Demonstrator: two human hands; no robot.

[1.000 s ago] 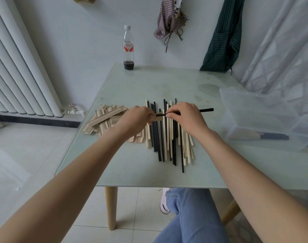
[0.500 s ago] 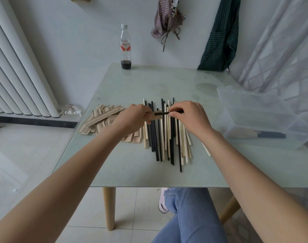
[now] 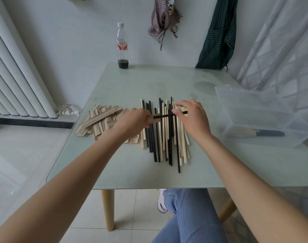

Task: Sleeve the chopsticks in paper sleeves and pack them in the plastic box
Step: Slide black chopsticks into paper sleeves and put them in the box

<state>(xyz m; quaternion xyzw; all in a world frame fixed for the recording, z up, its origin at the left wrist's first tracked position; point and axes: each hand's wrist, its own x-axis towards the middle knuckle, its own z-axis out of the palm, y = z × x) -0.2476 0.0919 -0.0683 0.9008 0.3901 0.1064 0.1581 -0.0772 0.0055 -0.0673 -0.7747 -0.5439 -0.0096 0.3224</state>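
Note:
A row of black and pale wooden chopsticks (image 3: 164, 137) lies in the middle of the glass table. Left of it is a heap of tan paper sleeves (image 3: 99, 120). My left hand (image 3: 134, 121) grips one paper sleeve (image 3: 155, 118) whose mouth points right. A pair of black chopsticks (image 3: 167, 115) sticks out of that sleeve, and my right hand (image 3: 191, 118) pinches their free end above the row. At the right stands the clear plastic box (image 3: 265, 120) with its lid up; one sleeved pair (image 3: 261, 133) lies inside.
A plastic bottle (image 3: 122, 46) with dark liquid stands at the table's far edge. An apron and a checked cloth hang on the wall behind. A radiator is at the left. My knee in jeans shows under the table's front edge (image 3: 149, 187).
The black chopsticks have slid leftward into the sleeve: a second ago they reached well past my right hand, now only a short length shows. My right hand's fingers have spread slightly.

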